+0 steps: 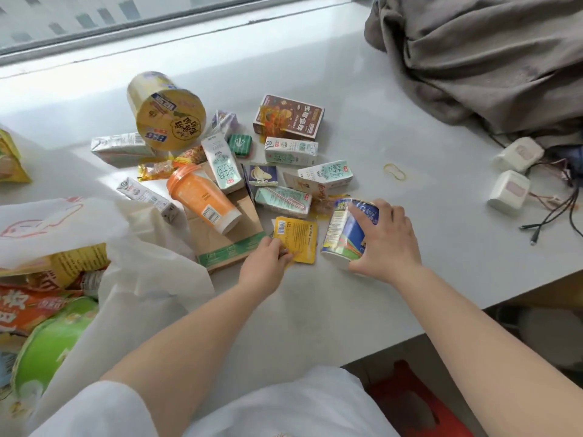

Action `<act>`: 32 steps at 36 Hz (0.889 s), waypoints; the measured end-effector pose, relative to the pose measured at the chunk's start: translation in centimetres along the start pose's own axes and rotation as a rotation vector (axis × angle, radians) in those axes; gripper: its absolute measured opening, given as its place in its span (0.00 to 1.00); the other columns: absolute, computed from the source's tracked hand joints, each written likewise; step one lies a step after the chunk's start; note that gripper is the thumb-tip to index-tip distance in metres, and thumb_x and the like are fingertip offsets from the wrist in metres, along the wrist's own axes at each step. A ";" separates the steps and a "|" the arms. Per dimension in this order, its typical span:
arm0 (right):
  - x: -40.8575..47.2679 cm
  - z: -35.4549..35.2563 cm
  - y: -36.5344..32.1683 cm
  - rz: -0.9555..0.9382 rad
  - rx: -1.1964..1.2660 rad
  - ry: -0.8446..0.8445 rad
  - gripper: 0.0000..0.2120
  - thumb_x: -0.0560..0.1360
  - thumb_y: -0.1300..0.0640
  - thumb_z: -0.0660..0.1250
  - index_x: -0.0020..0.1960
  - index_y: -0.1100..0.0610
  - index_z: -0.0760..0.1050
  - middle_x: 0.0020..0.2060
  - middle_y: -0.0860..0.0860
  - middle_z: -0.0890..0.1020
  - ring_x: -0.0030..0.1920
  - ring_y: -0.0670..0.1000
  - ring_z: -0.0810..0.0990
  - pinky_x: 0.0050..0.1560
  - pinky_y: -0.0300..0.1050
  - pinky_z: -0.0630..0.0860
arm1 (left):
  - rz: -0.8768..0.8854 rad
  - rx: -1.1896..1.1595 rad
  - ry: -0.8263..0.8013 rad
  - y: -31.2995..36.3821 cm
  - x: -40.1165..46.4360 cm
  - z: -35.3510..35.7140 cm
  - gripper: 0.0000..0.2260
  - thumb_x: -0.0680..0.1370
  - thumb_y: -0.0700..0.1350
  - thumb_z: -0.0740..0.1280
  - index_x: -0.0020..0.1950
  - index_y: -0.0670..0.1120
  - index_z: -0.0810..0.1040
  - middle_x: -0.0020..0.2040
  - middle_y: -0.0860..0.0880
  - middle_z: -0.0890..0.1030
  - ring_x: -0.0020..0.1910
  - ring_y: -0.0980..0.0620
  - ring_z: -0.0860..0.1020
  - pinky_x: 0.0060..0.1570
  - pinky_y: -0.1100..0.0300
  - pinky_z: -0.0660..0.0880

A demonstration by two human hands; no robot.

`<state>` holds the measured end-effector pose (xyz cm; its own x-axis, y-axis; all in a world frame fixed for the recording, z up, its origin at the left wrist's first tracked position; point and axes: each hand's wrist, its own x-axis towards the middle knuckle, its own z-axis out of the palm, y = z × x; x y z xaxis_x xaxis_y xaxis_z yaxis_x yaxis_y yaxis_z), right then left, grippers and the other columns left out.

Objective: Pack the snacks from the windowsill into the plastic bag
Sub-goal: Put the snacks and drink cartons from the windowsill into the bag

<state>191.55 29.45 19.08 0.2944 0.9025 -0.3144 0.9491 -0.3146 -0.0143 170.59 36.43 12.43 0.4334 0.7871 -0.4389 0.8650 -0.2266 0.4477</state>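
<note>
- The right hand (383, 239) is wrapped over a blue-and-white cup (345, 233) lying tilted on the white windowsill (362, 89), fingers spread and curled round its side, thumb low by its rim.
- The left hand (265, 263) pinches the near corner of a flat yellow packet (298, 236) lying just left of that cup; the fingertips are partly hidden, so how firm the pinch is I cannot say.
- The white plastic bag (135, 263) sits open at the left, near the left hand, with a green-lidded bowl (50, 342) and orange packets (28, 304) already inside.
- Beyond the hands the snacks lie in a loose heap: an orange cup (202, 197) on its side across a brown paper bag (227, 234), a large yellow noodle tub (167, 111) tipped over, several milk cartons (290, 151), and a brown box (288, 119).
- To the right of the blue-and-white cup the sill runs bare to its near edge; a rubber band (394, 171) lies alone there.
- Further right are two white adapters (509, 190) with cables, and grey cloth (489, 52) piled at the far corner.
</note>
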 end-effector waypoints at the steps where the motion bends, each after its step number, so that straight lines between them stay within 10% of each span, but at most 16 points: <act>1: -0.1 -0.1 0.8 0.037 -0.018 -0.008 0.47 0.60 0.39 0.69 0.75 0.44 0.53 0.69 0.55 0.59 0.63 0.59 0.62 0.64 0.49 0.61 | 0.014 -0.020 0.011 0.6 0.5 0.1 0.13 0.81 0.52 0.59 0.55 0.43 0.72 0.52 0.47 0.70 0.50 0.45 0.74 0.45 0.53 0.72; 13: -0.5 4.0 1.1 0.082 -0.016 -0.048 0.48 0.59 0.36 0.65 0.75 0.43 0.51 0.65 0.55 0.49 0.61 0.60 0.53 0.65 0.61 0.56 | -0.268 -0.044 -0.134 3.6 6.2 0.9 0.19 0.80 0.54 0.60 0.65 0.43 0.71 0.76 0.41 0.49 0.75 0.40 0.52 0.72 0.50 0.55; 22: -1.2 5.3 2.9 0.096 0.081 0.135 0.46 0.50 0.39 0.64 0.68 0.45 0.61 0.61 0.55 0.59 0.56 0.59 0.61 0.58 0.59 0.65 | -0.368 -0.185 -0.065 3.7 5.5 2.3 0.40 0.69 0.51 0.76 0.73 0.48 0.57 0.69 0.40 0.62 0.59 0.39 0.74 0.57 0.49 0.75; 28: -1.5 5.6 4.5 0.073 0.094 0.214 0.46 0.49 0.41 0.68 0.67 0.47 0.64 0.60 0.56 0.62 0.54 0.59 0.64 0.55 0.58 0.69 | -0.314 -0.141 -0.059 5.0 5.1 1.5 0.18 0.68 0.55 0.75 0.50 0.47 0.76 0.47 0.48 0.80 0.48 0.47 0.78 0.41 0.57 0.74; 32: -0.9 5.3 5.6 0.099 0.104 0.204 0.47 0.49 0.42 0.71 0.68 0.47 0.64 0.60 0.55 0.61 0.54 0.58 0.62 0.57 0.57 0.68 | 0.021 0.164 0.103 6.4 5.7 -0.8 0.11 0.72 0.50 0.70 0.53 0.51 0.79 0.53 0.49 0.79 0.56 0.46 0.74 0.50 0.55 0.68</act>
<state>196.00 25.27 14.25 0.4123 0.9029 -0.1213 0.9008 -0.4239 -0.0938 178.39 39.95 13.35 0.4308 0.8337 -0.3454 0.8893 -0.3273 0.3193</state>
